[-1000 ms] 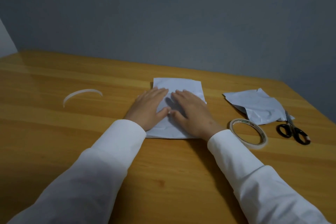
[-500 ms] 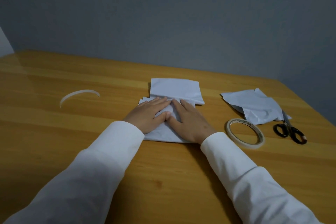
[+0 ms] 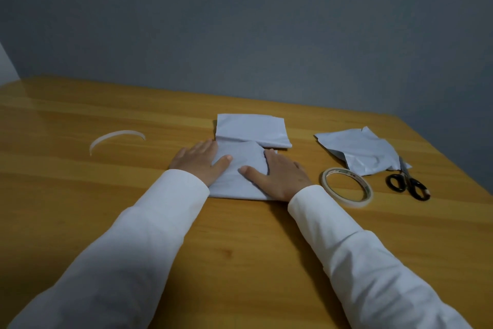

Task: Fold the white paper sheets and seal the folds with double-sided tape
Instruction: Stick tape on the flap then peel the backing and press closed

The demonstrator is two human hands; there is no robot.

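A white paper sheet lies folded on the wooden table, near the middle. My left hand is at its left edge and my right hand at its right edge. Both thumbs lie on top of the sheet. The right fingers are tucked under its raised edge, and the left fingertips reach its left edge. A second folded white sheet lies flat just behind, touching the first. A roll of double-sided tape lies flat to the right of my right wrist.
A creased white sheet lies at the right, with black-handled scissors at its near corner. A curled white strip of tape backing lies at the far left. A grey wall stands behind the table, whose right edge runs close past the scissors.
My hands pressed flat together on the sheet's middle before. They have since slid apart to its left and right edges, and the near sheet has been pulled toward me, uncovering the one behind.
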